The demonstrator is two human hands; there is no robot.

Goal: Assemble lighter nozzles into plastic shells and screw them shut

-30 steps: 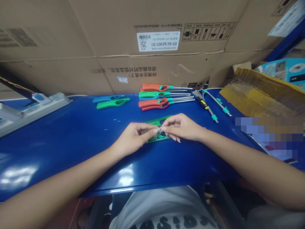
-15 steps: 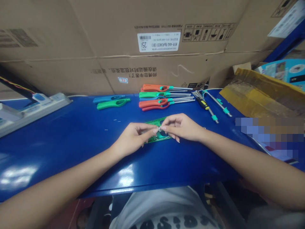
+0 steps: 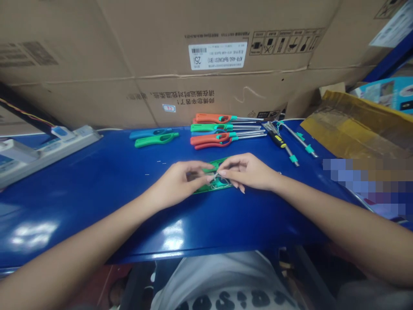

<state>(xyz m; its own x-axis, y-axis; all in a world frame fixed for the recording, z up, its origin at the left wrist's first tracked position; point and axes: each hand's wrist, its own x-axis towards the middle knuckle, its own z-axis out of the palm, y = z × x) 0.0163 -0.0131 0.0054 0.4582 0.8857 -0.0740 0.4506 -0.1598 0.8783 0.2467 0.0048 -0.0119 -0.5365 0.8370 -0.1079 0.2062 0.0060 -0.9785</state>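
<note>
Two green lighter-casing halves (image 3: 211,187) lie on the blue table under my hands, with thin white wires running over the nearer one. My right hand (image 3: 247,172) is closed, thumb and forefinger pinching the thin wire (image 3: 216,175) above the casing. From the left, my left hand (image 3: 177,183) reaches over the casing's end. Its forefinger is raised apart from the thumb, and the thumb tip is close to the wire. Whether the thumb touches the wire I cannot tell. My fingers hide parts of the casing.
Several lighters (image 3: 213,138) with metal tubes lie behind my hands. Right of them are a screwdriver (image 3: 277,138) and metal tubes (image 3: 293,158) with teal parts. Blue and green handle casings (image 3: 156,140) lie left. A power strip (image 3: 48,153) borders the left side, a taped carton (image 3: 351,125) the right.
My left forefinger has lifted away from the thumb, opening a gap between them. My right hand keeps its pinch on the wire. The view has shifted slightly.
</note>
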